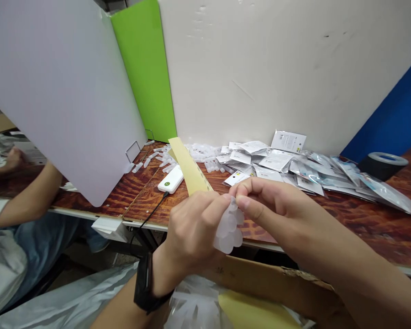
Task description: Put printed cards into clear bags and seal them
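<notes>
My left hand (195, 224), with a black band on its wrist, is closed round a bundle of translucent white plastic tubes (228, 233) with rounded ends. My right hand (270, 205) pinches with thumb and forefinger at the top of this bundle, on what looks like one of the tubes. A yellow paper strip (188, 167) rises behind my left hand; whether the hand grips it I cannot tell. Below my hands, an open cardboard box (260, 269) contains more translucent plastic pieces (195, 304) and a yellow sheet (256, 310).
On the wooden table (137, 196) lie loose tubes (202, 151), a white power bank (171, 179) with a black cable, and a heap of flat packets (274, 160). A black roll (382, 165) stands at right. Behind a white divider (71, 91), a co-worker's arm (30, 198) shows.
</notes>
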A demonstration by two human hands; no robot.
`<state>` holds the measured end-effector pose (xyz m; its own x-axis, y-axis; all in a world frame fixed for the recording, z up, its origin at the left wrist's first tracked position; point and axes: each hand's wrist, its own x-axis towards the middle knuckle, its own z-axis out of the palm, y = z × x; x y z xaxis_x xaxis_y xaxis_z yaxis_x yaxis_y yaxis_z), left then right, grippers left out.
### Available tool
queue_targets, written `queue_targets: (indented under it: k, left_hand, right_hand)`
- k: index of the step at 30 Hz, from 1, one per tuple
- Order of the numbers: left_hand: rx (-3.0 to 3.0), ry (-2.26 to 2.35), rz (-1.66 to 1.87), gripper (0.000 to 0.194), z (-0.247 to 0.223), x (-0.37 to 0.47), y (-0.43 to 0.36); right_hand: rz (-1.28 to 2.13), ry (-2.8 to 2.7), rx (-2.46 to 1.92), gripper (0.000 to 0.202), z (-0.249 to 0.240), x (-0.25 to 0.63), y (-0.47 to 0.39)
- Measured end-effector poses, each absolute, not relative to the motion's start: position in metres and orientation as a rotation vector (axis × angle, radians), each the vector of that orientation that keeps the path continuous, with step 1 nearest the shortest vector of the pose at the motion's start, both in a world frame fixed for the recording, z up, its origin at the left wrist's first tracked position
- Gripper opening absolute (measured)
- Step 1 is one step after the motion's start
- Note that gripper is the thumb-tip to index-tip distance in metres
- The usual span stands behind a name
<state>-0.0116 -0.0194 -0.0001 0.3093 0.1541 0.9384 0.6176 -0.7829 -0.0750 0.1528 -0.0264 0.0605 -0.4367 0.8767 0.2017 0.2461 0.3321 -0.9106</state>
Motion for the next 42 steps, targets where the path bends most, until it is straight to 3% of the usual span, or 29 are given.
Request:
queue_targets:
  k: [11,15,20,25,28,32,36,42]
  left_hand:
    - [-2.121,-0.730,-1.382,0.051,0.000,-0.013,-0.021]
    - [-2.088,-0.745,-1.438,0.055,0.001,-0.013,-0.023]
    - [-2.116,-0.709,-1.476,0.054,-0.001,-0.015,-0.022]
    - [-2.174,-0.826,-1.714,0.059,-0.001,-0.013,-0.025]
    - [-2.061,-1.143,-2.151,0.057,0.004,-0.009,-0.030]
    - [-2.070,-1.149,-2.598,0.047,0.010,-0.007,-0.032]
    - [-2.093,-1.169,-2.686,0.049,0.008,-0.008,-0.030]
    - [-2.194,-1.058,-2.679,0.049,0.006,-0.011,-0.033]
  right_hand:
    - [1.116,-1.756,-1.060,0.013,0.061,0.144,-0.027]
    - [1.184,-1.673,-0.952,0.008,0.060,0.145,-0.022]
    - [1.378,-1.613,-0.831,0.018,0.056,0.147,-0.014]
    - [1.432,-1.571,-0.754,0.007,0.053,0.148,-0.007]
    - [1.138,-1.618,-0.792,0.008,0.049,0.146,-0.006]
    - [0.519,-1.902,-0.735,0.008,0.041,0.140,-0.009]
    - [0.267,-2.007,-0.640,0.015,0.031,0.133,-0.010]
    - [0.221,-1.998,-0.728,0.017,0.029,0.130,-0.006]
